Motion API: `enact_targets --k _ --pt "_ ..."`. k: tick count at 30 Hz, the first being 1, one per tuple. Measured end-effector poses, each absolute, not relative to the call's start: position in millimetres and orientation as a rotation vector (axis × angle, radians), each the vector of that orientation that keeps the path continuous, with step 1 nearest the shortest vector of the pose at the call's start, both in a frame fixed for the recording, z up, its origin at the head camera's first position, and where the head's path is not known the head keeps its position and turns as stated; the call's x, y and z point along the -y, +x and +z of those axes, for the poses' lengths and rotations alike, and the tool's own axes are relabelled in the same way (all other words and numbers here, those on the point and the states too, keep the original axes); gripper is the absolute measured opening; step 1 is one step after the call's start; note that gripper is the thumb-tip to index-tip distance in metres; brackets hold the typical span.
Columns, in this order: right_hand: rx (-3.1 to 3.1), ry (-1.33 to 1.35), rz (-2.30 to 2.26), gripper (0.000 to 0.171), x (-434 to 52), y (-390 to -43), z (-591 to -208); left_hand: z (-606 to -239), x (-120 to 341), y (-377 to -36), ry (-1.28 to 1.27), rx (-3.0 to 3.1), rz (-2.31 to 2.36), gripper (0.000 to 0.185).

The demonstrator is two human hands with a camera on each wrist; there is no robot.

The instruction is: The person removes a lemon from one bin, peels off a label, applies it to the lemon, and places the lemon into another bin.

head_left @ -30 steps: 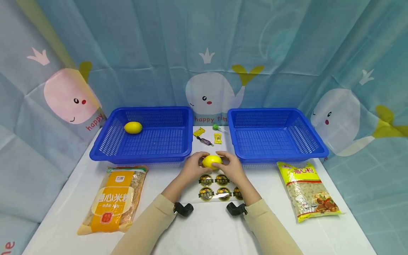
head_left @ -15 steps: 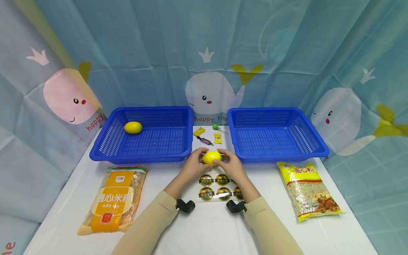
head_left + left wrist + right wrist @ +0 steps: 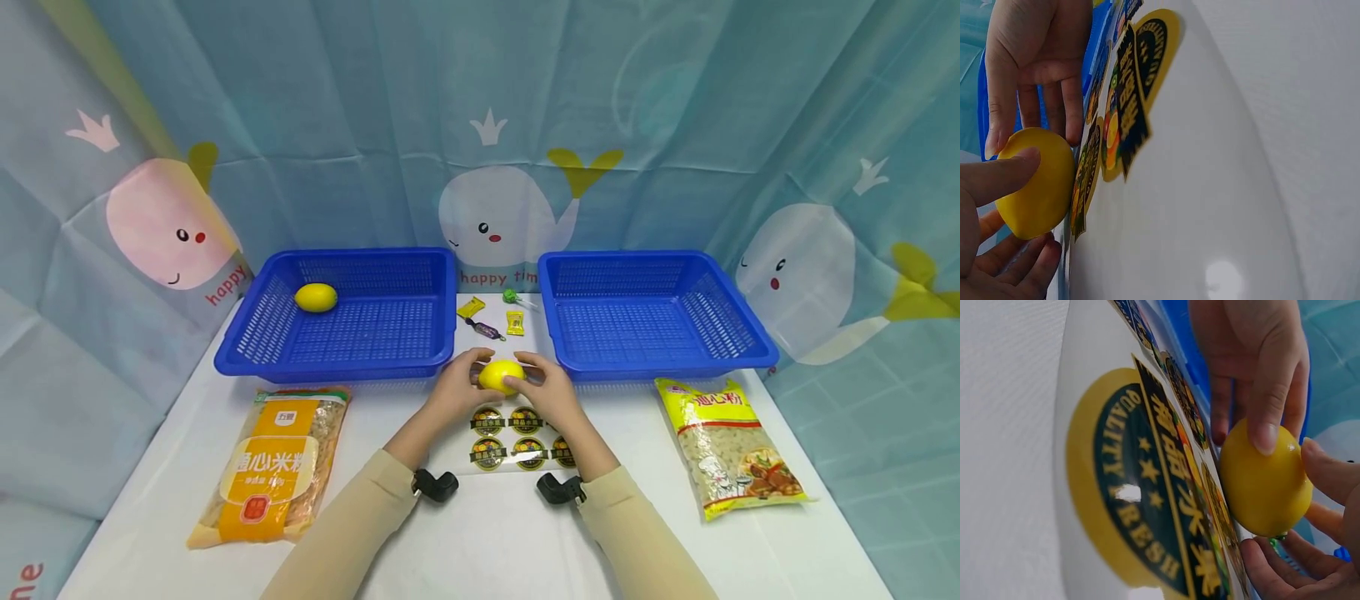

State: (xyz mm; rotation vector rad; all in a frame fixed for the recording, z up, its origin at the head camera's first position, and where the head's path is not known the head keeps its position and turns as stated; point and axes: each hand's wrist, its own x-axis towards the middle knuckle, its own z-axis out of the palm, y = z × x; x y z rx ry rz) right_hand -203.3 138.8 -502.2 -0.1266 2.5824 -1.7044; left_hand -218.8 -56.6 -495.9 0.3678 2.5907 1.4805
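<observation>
Both hands hold one yellow lemon [image 3: 500,374] just above the white table, in the gap between the two blue baskets. My left hand [image 3: 459,386] curls round its left side and my right hand [image 3: 542,389] round its right. The left wrist view shows the lemon [image 3: 1035,182] pinched between thumb and fingers. In the right wrist view the lemon [image 3: 1264,481] sits above a sticker sheet [image 3: 1147,487]. That sheet of round yellow-and-black stickers [image 3: 517,440] lies flat beneath the hands. A second lemon [image 3: 316,297] rests in the left basket [image 3: 247,354].
The right basket [image 3: 750,354] holds nothing. Several wrapped candies [image 3: 491,320] lie between the baskets. An orange rice noodle bag [image 3: 270,465] lies at the front left and a yellow pasta bag [image 3: 727,446] at the front right. A whale-print curtain [image 3: 495,125] closes the back.
The hands have kept hold of the lemon in almost the same spot; it has lifted and turned only slightly between the fingers.
</observation>
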Motion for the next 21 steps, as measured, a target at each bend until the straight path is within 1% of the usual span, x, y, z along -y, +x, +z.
enact_targets --k 8,15,21 --pt "-2.624 -0.146 -1.639 0.057 -138.2 -202.4 -500.2 -492.6 57.8 -215.8 0.384 -2.608 1.421 0.065" --pt "-2.643 -0.163 -1.617 0.056 -136.1 -203.2 -497.6 -492.8 58.1 -217.1 0.391 -2.585 1.464 0.067" --pt "-2.668 -0.166 -1.619 0.058 -136.2 -201.5 -498.1 -492.6 57.7 -217.0 0.384 -2.588 1.445 0.064"
